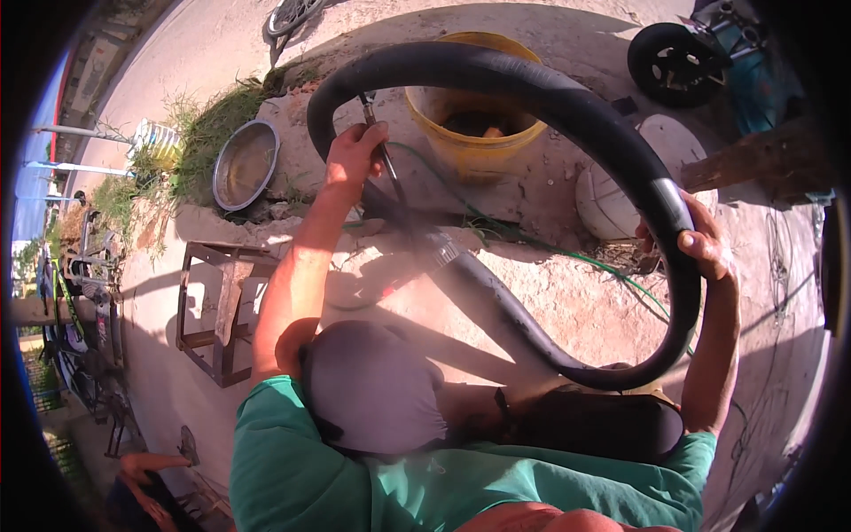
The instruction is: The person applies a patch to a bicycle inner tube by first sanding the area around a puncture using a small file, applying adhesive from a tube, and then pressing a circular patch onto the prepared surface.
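Observation:
A large black inner tube (567,102), rounded out with air, forms a loop in front of me and rests near my knees. My left hand (355,152) is closed around the metal end of an air hose (390,171). That end meets the valve stem (366,105) on the tube's inner side at the upper left; whether it is pressed fully on I cannot tell. On the right side of the loop, my right hand (705,244) grips the tube, thumb on top and fingers behind it.
Beyond the tube stands a yellow bucket (479,160) with dark liquid. A metal basin (246,166) lies to the left, above a rusty metal frame (217,310). A green hose (612,269) crosses the ground. At the right are a rounded white container (603,199) and a black wheel (674,66).

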Demonstrator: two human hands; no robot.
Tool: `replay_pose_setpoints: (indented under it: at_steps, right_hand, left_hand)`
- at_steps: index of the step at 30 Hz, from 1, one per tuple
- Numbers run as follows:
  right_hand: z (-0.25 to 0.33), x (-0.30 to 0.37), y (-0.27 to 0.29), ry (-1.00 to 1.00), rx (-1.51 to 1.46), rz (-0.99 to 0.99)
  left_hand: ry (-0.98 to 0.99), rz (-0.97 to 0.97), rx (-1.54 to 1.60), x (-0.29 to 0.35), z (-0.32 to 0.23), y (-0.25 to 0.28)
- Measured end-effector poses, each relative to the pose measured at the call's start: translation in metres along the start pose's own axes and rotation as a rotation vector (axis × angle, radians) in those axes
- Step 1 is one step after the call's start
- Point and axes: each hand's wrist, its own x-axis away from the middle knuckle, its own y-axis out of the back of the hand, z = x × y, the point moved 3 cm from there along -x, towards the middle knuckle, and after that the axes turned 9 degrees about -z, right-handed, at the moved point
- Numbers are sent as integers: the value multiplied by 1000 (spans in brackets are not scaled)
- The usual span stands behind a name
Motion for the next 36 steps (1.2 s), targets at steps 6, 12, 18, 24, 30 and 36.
replay_pose_setpoints:
  at_steps: [6,12,18,24,30,36]
  right_hand:
    - [25,-8,-9,121,111,54]
    - [19,7,7,219,230,-14]
    - [20,12,-1,186,272,-9]
    - [24,21,7,257,424,-15]
    - [45,29,9,524,592,-191]
    - [85,52,-49,798,657,-531]
  left_hand:
    - [47,-81,88,-13,31,51]
    - [59,-56,109,-14,25,39]
    - [39,-67,104,-15,28,43]
    - [13,-41,89,-5,26,39]
    - [-5,-116,45,17,7,28]
    - [-117,-43,-94,44,-6,7]
